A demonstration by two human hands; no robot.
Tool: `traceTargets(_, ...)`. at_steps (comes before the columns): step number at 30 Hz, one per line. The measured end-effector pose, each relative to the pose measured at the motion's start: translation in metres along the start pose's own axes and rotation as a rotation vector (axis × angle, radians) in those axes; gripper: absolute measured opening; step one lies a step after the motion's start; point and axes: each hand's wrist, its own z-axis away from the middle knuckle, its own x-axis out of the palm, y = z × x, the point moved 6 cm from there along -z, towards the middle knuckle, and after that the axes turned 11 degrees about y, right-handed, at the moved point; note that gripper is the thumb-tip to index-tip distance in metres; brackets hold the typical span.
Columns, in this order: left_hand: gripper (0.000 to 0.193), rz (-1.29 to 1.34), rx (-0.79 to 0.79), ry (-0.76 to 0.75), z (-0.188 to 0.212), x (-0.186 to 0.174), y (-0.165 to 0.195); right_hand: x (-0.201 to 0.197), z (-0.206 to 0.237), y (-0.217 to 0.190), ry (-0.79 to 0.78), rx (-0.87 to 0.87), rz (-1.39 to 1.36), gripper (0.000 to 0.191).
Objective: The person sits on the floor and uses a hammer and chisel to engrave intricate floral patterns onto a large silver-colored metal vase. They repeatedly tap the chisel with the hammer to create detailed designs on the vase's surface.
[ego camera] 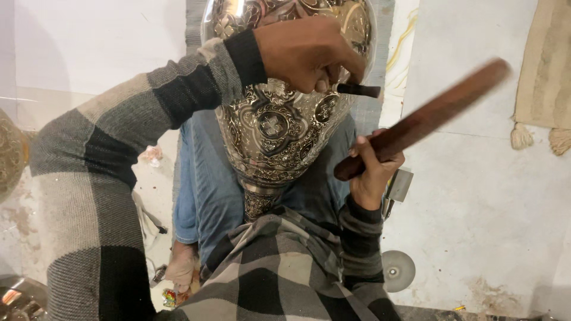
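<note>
Far left edge: second brass piece, partly cut off. Left sleeve, grey-and-black check, reaching across frame toward top centre. Left hand closed around a short dark chisel, tip set against upper body of vase. Vase: engraved metal, floral medallions, lying neck-down across lap between blue-trousered knees, wide end away from body. Right of vase: right hand gripping lower end of wooden stick, raised and motion-blurred, well apart from chisel butt. Small metal plate just behind right hand; round grey disc on floor lower right; fringed mat at top right corner. Risks, as judgement: vase held only by legs and left forearm, so liable to roll under a blow and drag the line off pattern. Off-centre strike could skid chisel across polished surface, scoring finished work. Fingers close to chisel butt, exposed to a missed swing. Heavy blow on thin wall likely to dent rather than cut.
</note>
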Motion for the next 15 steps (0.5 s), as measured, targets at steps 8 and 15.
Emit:
traceTargets(8, 0.046, 0.060, -0.036, -0.008, -0.012, 0.006, -0.010, 0.009, -0.027, -0.034, -0.033, -0.238, 0.219, 0.028)
traceTargets(15, 0.046, 0.006, -0.028, -0.015, -0.014, 0.012, -0.017, 0.006, -0.026, -0.040, 0.120, -0.123, 0.115, 0.026)
